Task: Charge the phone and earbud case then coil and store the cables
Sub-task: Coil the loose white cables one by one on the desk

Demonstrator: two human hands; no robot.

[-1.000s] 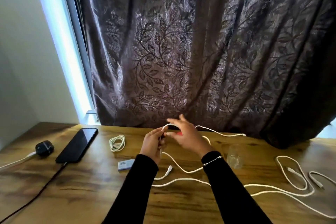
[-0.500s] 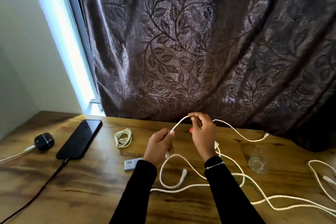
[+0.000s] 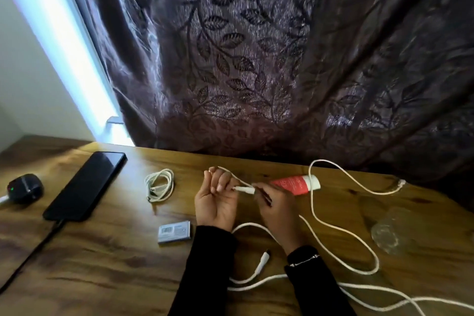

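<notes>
My left hand [image 3: 218, 200] and right hand [image 3: 275, 206] pinch the limp, light white braided cable [image 3: 311, 202] near its stiff plug, best gripped there

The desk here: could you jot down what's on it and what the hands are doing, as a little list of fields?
Surface: wooden desk
Phone: lying flat, dark cable plugged in
Earbud case: left of phone, small light lit
Coiled cable: lying alone
Left hand: palm up, white cable over its fingers
Right hand: pinching the cable's plug end
Other: red tube, clear glass, small grey box
</notes>
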